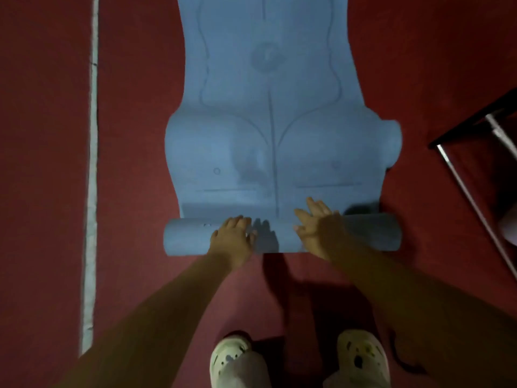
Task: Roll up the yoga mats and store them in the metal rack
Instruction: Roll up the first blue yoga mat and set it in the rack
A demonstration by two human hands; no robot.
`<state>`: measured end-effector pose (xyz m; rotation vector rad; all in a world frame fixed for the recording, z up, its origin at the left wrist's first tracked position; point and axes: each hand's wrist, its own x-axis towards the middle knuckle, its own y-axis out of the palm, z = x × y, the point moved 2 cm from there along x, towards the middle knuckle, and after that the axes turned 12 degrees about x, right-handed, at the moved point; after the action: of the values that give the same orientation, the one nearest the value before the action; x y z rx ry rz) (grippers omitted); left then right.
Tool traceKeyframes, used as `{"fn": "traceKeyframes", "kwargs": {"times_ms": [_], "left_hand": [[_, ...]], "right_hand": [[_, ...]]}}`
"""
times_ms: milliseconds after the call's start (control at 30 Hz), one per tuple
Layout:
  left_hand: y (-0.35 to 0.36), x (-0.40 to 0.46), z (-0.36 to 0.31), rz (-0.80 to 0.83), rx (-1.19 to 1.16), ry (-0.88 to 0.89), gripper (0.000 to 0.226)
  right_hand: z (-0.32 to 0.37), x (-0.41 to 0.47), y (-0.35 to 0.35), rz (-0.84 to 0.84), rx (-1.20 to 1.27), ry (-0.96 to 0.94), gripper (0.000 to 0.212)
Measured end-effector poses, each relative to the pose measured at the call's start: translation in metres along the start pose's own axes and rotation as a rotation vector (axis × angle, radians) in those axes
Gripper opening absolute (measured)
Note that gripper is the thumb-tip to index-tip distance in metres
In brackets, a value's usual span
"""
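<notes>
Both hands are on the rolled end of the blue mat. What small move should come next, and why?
Probably push the roll forward another turn: left hand and right hand rest on it, and most of the mat lies flat ahead.

Dim, soft blur, wide-angle edge distortion

The blue yoga mat (pixel 268 107) bears lines only, no legible text.
</notes>
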<state>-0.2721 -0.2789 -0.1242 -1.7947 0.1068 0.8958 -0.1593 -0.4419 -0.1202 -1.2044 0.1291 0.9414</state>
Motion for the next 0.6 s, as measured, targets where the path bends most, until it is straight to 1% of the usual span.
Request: {"fn": "traceKeyframes", "kwargs": {"times_ms": [67,133,200,267,300,333,400,433,467,533,567,600], "left_hand": [[0.030,0.035,0.008,-0.084,0.039,-0.004,0.050],[0.050,0.066,0.013,-0.155,0.029,0.008,0.049],[0.066,0.092,0.019,-0.164,0.011,0.017,0.047],[0.079,0.110,0.026,-0.104,-0.019,0.005,0.045],[0.084,0.113,0.028,-0.042,0.003,0.010,0.048],[0.088,0.111,0.029,0.032,0.087,0.040,0.054],[0.098,0.096,0.029,0.174,0.351,0.127,0.067],[0.102,0.085,0.029,0.220,0.458,0.177,0.067],[0.107,0.072,0.029,0.259,0.512,0.213,0.067],[0.116,0.045,0.031,0.302,0.481,0.253,0.072],[0.118,0.032,0.033,0.316,0.419,0.246,0.075],[0.119,0.019,0.035,0.323,0.351,0.228,0.073]], "right_hand": [[-0.011,0.036,0.027,0.048,-0.003,0.002,0.049],[-0.023,0.064,0.051,0.070,0.018,-0.004,0.049],[-0.037,0.083,0.070,0.052,0.080,0.007,0.049],[-0.052,0.088,0.081,0.039,0.082,0.042,0.050],[-0.056,0.085,0.085,0.053,0.014,0.042,0.054],[-0.060,0.079,0.090,0.085,-0.071,0.036,0.059],[-0.065,0.062,0.104,0.188,-0.175,0.042,0.072],[-0.067,0.051,0.113,0.247,-0.186,0.063,0.079],[-0.069,0.039,0.123,0.300,-0.173,0.082,0.083],[-0.070,0.015,0.137,0.360,-0.116,0.085,0.082],[-0.068,0.004,0.140,0.350,-0.100,0.066,0.076],[-0.065,-0.009,0.139,0.314,-0.089,0.035,0.068]]}}
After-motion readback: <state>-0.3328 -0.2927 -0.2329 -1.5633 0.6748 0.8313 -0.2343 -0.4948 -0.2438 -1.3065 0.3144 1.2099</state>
